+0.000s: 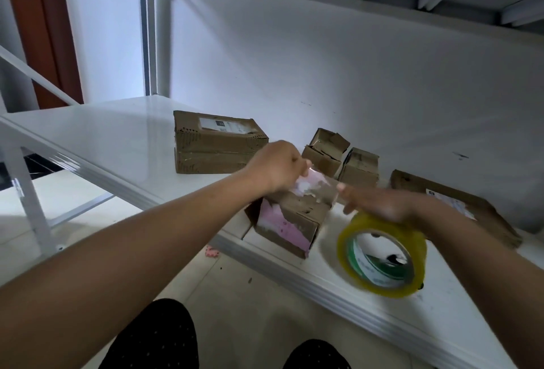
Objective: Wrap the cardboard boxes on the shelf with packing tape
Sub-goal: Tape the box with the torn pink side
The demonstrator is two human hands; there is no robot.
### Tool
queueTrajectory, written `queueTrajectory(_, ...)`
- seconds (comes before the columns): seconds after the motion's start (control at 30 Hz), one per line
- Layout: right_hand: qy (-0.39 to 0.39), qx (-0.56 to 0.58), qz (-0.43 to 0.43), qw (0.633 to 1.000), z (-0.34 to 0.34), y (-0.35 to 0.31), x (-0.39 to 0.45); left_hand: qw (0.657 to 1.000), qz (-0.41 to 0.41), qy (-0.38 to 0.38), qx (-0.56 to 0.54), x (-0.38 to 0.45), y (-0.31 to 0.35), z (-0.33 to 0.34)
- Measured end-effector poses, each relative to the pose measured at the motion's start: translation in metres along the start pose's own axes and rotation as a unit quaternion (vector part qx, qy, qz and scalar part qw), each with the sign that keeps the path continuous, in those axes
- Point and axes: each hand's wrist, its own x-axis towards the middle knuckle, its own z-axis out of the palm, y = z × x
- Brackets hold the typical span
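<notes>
Left hand: my left hand (279, 167) is up on top of the box, fingers curled in, pinching the free end of the clear tape strip (319, 189) against the top edge.
Right hand: my right hand (379, 202) lies over the top of the tape roll (382, 257); it's smeared with motion blur, fingers reaching forward toward the box, and I honestly can't tell how tightly they close on the roll.
Tape roll: yellowish packing tape with a green-and-white printed core, tilted, hanging under my right hand just above the front of the shelf, right beside the box.
Tape strip: it runs stretched from under my left hand across the box top toward my right fingers.
Box in work: small cardboard box with the pink label (290, 223), torn and scuffed, sitting at the front lip of the white shelf (117, 139), a flap sticking out on its left side.
Other boxes: a large labelled box (217, 143) behind my left hand, two small open boxes (325, 151) and (360, 167) near the back wall, and a flat labelled box (459, 206) off to the right, partly behind my right wrist.
Below: my dark dotted trousers (159, 339) and the pale floor.
</notes>
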Motion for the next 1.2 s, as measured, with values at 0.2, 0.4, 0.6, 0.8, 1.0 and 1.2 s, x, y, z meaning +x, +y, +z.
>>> queueTrajectory(0.2,0.006,-0.062,0.034,0.997,0.016,-0.010,0.019,0.994,-0.039,-0.024,0.096,-0.004,-0.020,0.003)
queueTrajectory(0.4,0.006,-0.058,0.086,0.995,0.021,-0.008,0.040,0.977,-0.028,-0.030,0.207,0.006,-0.023,0.009)
queueTrajectory(0.6,0.006,-0.052,0.102,0.993,0.027,-0.006,0.060,0.969,-0.014,-0.015,0.246,0.003,-0.036,0.009)
queueTrajectory(0.8,0.025,-0.062,0.080,0.995,0.035,-0.005,0.070,0.907,0.045,0.060,0.415,0.004,-0.043,0.019)
queueTrajectory(1.0,0.025,-0.071,0.078,0.994,0.037,-0.008,0.069,0.882,0.095,0.106,0.449,0.018,-0.038,0.009)
queueTrajectory(1.2,0.004,-0.127,0.043,0.991,0.038,-0.017,0.060,0.901,0.097,0.043,0.420,0.030,-0.008,0.055)
